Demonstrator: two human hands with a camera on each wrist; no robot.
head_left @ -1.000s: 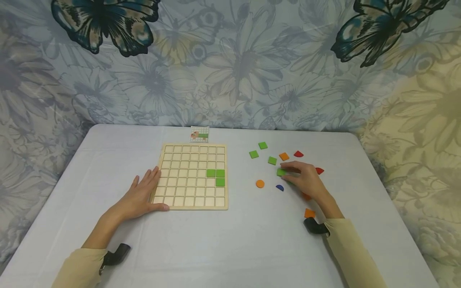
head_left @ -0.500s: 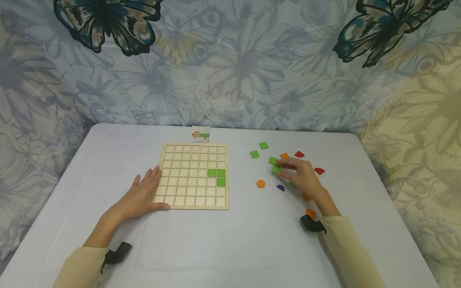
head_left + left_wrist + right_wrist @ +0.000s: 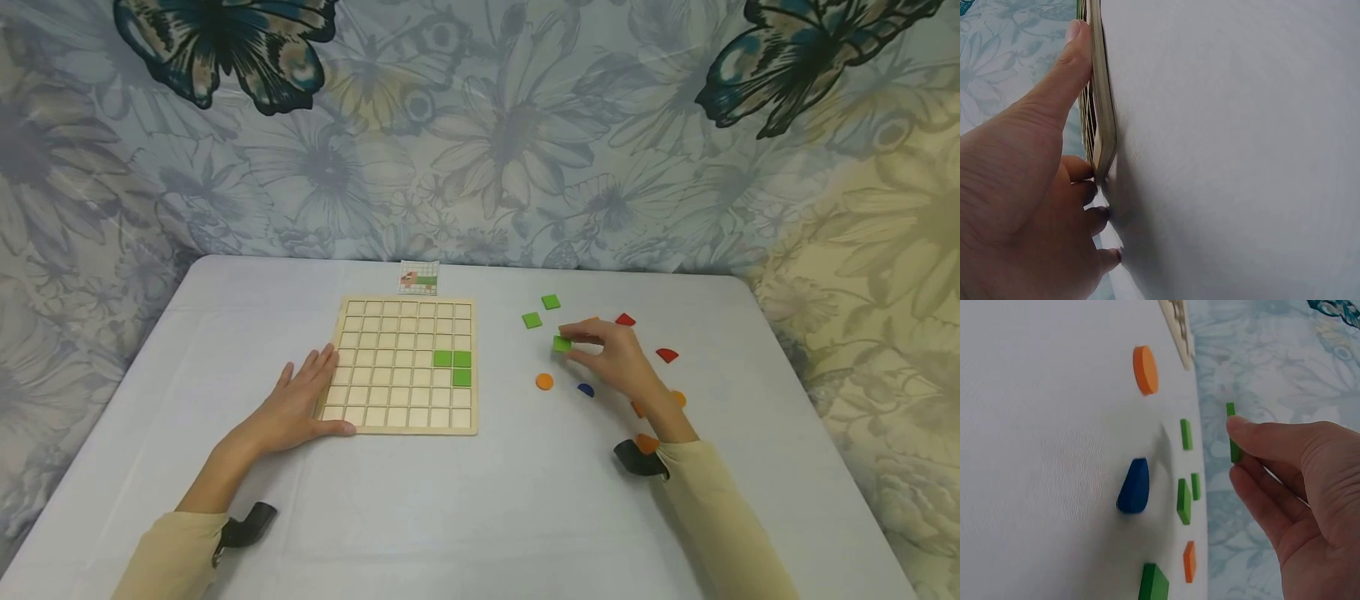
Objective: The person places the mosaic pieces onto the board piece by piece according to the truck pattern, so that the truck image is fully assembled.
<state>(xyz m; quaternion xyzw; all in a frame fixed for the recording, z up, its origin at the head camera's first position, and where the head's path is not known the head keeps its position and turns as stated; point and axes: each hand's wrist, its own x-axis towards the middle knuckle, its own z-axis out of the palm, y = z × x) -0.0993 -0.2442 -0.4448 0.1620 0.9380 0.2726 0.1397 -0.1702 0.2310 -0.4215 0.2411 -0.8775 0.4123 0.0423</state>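
Note:
My right hand [image 3: 621,360] pinches a green square tile [image 3: 562,343] between thumb and fingers. In the right wrist view that tile [image 3: 1234,449] stands off the tabletop, seen edge-on. A wooden grid board [image 3: 386,377] lies left of it, with three green squares [image 3: 462,377] set in cells near its right side. Along the board's left edge rests my left hand [image 3: 295,410], fingers spread and thumb at the front left corner. The left wrist view shows its thumb [image 3: 1067,69] against the board's side [image 3: 1105,94].
Loose green squares [image 3: 532,320], an orange disc [image 3: 544,382], a blue piece [image 3: 586,390] and red pieces [image 3: 667,356] lie around my right hand. Orange squares [image 3: 647,443] are partly under that arm. A small picture card [image 3: 418,277] lies behind the board, near the patterned backdrop.
My right hand has moved left and slightly back with the green tile, lifting it off the table past another green square. The left hand stays on the board's edge.

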